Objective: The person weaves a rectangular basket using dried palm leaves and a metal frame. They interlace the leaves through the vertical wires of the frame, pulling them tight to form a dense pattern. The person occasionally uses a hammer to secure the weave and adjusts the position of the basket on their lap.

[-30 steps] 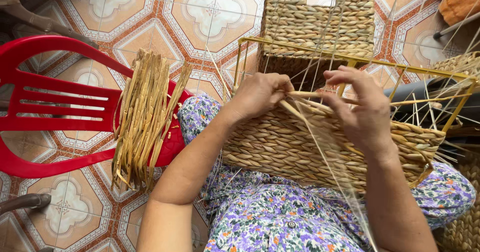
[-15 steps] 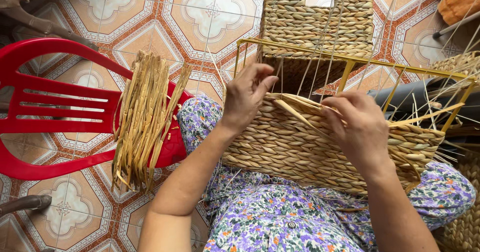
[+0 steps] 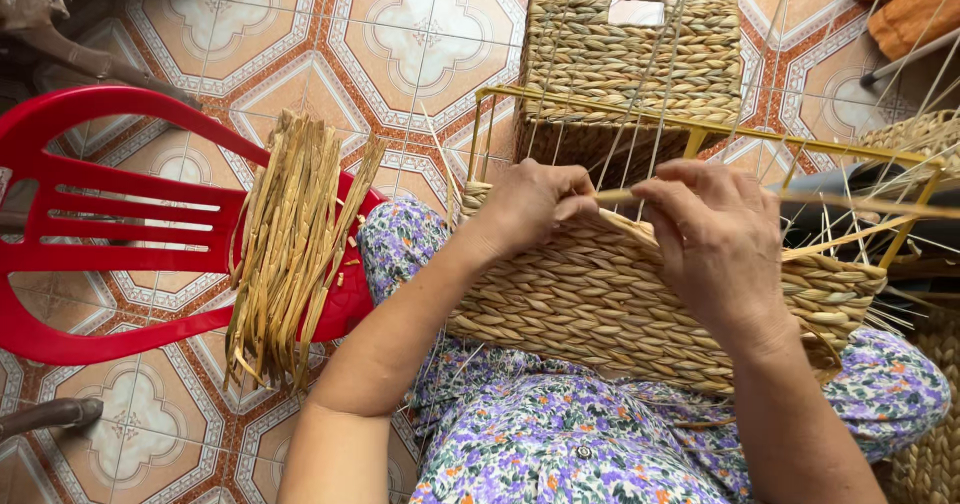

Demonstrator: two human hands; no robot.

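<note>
While we pinch the flat straw strand [image 3: 612, 196] between both hands, left hand [image 3: 530, 204] and right hand [image 3: 710, 234], it runs sideways along the half-woven basket [image 3: 600, 304] rim.

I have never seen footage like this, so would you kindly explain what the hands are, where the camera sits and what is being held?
The view comes from a camera worn on the person's head, looking down at their lap. The left hand and right hand are bare, both resting on the top edge of a half-woven straw basket on a yellow wire frame. Their fingers pinch a flat straw strand between them. To the left, a bundle of loose straw strips lies on a red plastic chair. A finished woven basket stands on the patterned tile floor beyond.
</note>
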